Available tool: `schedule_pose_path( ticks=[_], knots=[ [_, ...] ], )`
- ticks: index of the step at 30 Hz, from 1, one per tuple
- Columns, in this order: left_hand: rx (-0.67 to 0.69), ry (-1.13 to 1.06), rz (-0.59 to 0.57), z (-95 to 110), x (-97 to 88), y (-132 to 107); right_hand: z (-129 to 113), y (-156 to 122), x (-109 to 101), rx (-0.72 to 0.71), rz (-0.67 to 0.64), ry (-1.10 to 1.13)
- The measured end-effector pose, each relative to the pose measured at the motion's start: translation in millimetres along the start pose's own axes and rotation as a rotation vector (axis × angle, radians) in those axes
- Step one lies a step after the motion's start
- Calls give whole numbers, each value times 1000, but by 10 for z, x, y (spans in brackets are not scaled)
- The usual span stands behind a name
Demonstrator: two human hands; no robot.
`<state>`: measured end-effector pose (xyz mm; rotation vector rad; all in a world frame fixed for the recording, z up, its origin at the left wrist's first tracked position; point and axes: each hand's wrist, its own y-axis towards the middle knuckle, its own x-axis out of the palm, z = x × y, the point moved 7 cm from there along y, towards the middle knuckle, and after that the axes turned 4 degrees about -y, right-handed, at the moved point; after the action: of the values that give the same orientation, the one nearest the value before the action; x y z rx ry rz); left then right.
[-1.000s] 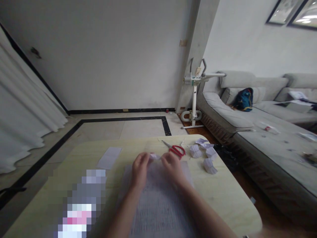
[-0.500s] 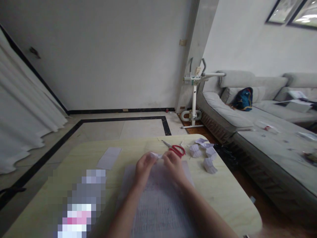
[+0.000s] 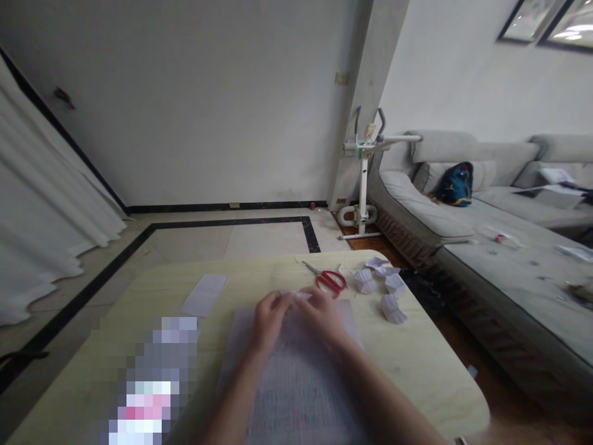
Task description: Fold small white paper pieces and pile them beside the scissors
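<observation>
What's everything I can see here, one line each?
small paper piece: one, white, pinched between both hands
large sheet: one, white, on table under the hands
scissors: one, red handles, beyond the hands
folded papers: about four, white, table's right side
paper strip: one, white, table's left side
table: one, pale wood
sofa: one, grey, right
backpack: one, blue, on sofa
exercise machine: one, white, by pillar
curtain: one, white, left
left hand: one, gripping the piece
right hand: one, gripping the piece
</observation>
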<state>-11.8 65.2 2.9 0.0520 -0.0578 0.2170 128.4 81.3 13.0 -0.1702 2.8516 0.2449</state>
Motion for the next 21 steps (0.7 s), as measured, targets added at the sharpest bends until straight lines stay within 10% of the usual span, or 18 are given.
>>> schedule_pose_path(
  ticks=[14,21],
  knots=[
    [-120,-212,31,-92,17,-11,45,24,-32,37,20,99],
    [-60,44,-69,-11,27,-1,69,49,-68,35,22,131]
  ],
)
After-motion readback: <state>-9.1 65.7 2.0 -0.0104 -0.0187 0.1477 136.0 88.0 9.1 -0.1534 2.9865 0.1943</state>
